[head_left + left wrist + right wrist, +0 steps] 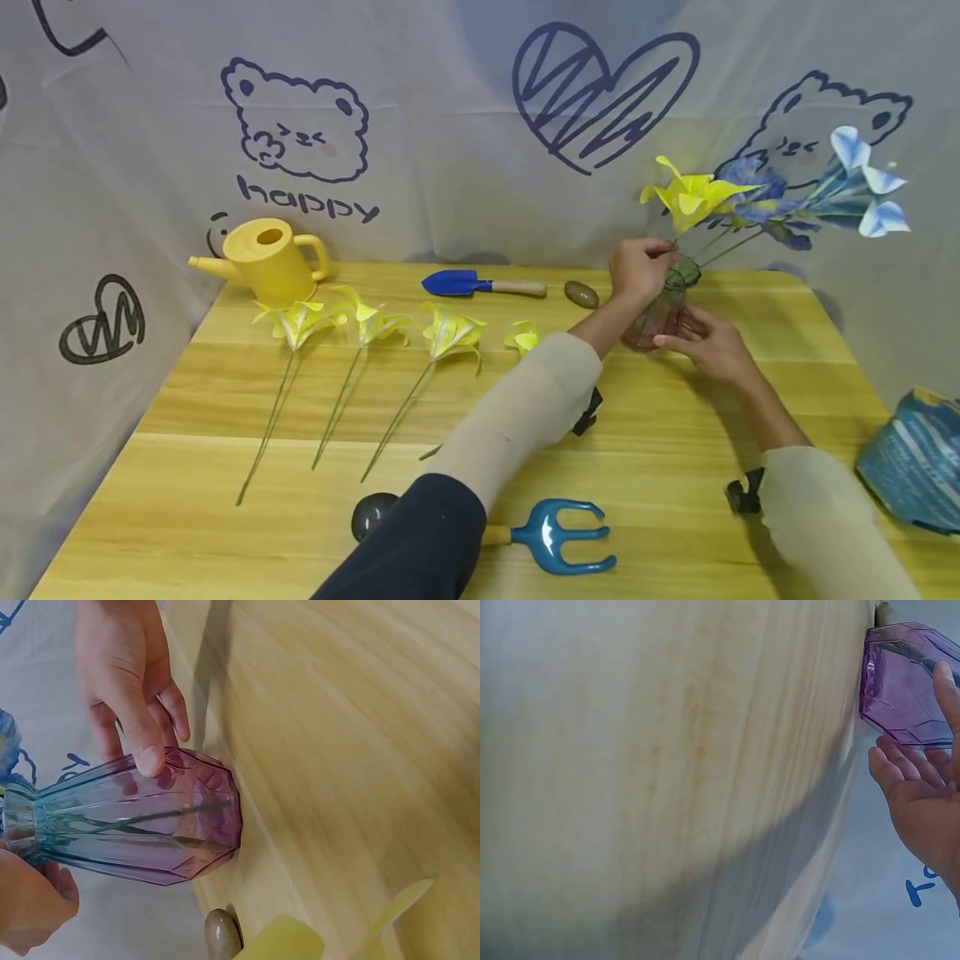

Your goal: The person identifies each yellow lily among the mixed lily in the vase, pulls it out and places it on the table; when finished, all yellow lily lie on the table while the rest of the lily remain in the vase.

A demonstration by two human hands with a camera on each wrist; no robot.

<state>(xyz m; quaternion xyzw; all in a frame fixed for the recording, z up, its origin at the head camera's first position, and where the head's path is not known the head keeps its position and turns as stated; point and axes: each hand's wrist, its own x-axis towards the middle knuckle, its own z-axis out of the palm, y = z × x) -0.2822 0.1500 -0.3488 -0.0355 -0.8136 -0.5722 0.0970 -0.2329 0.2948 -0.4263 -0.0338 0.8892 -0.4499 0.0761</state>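
Note:
A faceted glass vase [662, 312], bluish green at the neck and purple at the base [202, 817], is at the back right of the table. My left hand [639, 268] is at its mouth, fingertips pinching the stem of a yellow lily [690, 200]. Around the lower body of the vase my right hand [708, 340] holds on, thumb on one side and fingers on the other. A blue-purple iris [757, 192] and pale blue calla lilies [862, 183] lean out to the right. Stems show inside the glass.
Several yellow lilies [450, 333] lie left of my left arm, one partly hidden by it. Behind them are a yellow watering can [273, 267], blue trowel [453, 283] and brown stone [581, 293]. In front are a black stone [371, 515], blue hand fork [551, 537] and blue bag [915, 462].

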